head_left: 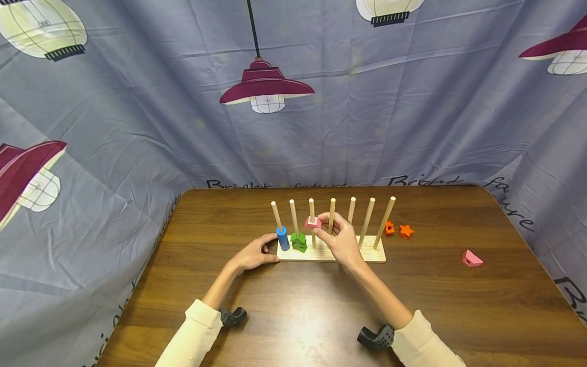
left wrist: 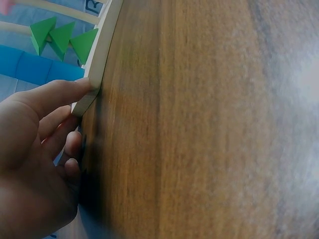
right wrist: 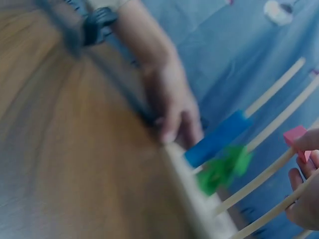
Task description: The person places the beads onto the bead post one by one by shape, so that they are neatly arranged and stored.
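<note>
A pale wooden peg board (head_left: 316, 256) with several upright pegs stands on the table. My left hand (head_left: 251, 255) holds its left end, thumb at the front corner and fingers along the side. Between the thumb and fingers of my right hand (head_left: 344, 244) is a pink block (head_left: 312, 224), threaded on the upper part of the third peg from the left. Blue cylinders (left wrist: 35, 67) are stacked on the leftmost peg. Green triangular blocks (left wrist: 61, 40) sit at the base of the second peg, turned at different angles. My right hand hides part of the board behind it.
Right of the board, an orange block (head_left: 389, 228) and an orange star (head_left: 405, 232) lie on the brown wooden table (head_left: 312, 316). Farther right lies another pink block (head_left: 471, 258) with a hole. A grey-blue curtain (head_left: 293, 142) hangs behind the table.
</note>
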`<move>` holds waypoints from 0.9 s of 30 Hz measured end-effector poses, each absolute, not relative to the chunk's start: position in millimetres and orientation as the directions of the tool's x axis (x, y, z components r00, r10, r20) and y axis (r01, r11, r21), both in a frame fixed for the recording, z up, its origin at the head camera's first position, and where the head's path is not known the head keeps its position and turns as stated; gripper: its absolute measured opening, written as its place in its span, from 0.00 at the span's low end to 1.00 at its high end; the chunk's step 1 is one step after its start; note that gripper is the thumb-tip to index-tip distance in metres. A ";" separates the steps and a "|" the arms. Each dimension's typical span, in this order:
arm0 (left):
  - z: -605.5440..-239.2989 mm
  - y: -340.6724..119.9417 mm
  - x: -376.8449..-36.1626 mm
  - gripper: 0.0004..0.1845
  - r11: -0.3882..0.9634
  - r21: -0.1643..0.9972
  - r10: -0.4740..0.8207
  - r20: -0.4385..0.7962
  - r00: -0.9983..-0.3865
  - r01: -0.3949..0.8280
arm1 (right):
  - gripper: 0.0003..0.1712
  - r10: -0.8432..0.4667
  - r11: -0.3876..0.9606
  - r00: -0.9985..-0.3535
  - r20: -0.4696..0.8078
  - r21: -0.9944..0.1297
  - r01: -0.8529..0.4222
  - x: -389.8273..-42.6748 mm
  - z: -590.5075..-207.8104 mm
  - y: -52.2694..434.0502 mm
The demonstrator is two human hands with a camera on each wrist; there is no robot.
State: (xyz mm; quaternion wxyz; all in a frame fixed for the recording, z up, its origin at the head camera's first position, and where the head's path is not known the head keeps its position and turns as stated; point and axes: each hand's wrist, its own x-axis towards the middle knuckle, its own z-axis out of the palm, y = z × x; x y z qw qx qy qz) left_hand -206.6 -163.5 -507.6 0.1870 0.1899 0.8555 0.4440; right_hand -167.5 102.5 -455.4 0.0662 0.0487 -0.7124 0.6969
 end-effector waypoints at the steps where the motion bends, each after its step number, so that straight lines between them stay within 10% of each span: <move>1: -507.7 -163.5 -206.5 0.38 0.534 0.830 0.489 -0.151 -0.859 0.158 | 0.17 0.026 0.021 -0.989 0.143 -0.990 -0.142 -167.6 -463.8 102.1; 27: -507.2 -162.4 -206.0 0.38 0.542 0.827 0.480 -0.155 -0.863 0.153 | 0.20 0.038 0.422 -0.994 0.102 -0.903 -0.076 -166.7 -514.7 103.5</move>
